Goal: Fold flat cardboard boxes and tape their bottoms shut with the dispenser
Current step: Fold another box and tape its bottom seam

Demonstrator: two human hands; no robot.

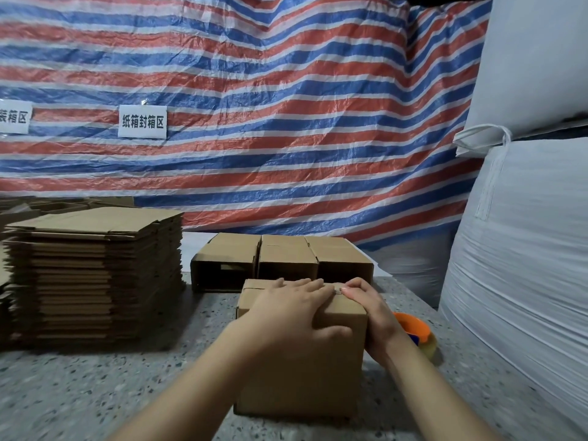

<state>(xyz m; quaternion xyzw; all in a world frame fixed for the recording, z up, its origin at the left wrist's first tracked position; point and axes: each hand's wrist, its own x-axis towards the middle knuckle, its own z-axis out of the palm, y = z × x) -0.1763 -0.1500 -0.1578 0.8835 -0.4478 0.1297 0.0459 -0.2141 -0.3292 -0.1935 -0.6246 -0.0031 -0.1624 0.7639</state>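
A box [299, 361] stands on the table [95, 393], flaps folded on top. The left hand [286, 316] lies flat over those flaps, fingers straight and spread across the seam, thumb hooked over the box's near top edge. The right hand [370, 313] wraps the box's right top edge, fingers curled over onto the top, nearly meeting the left fingertips. Just right of the box, behind the right wrist, sits the dispenser [416, 332]. Left of the box rises a stack [95, 275] of flat boxes; behind it, three folded boxes [283, 259].
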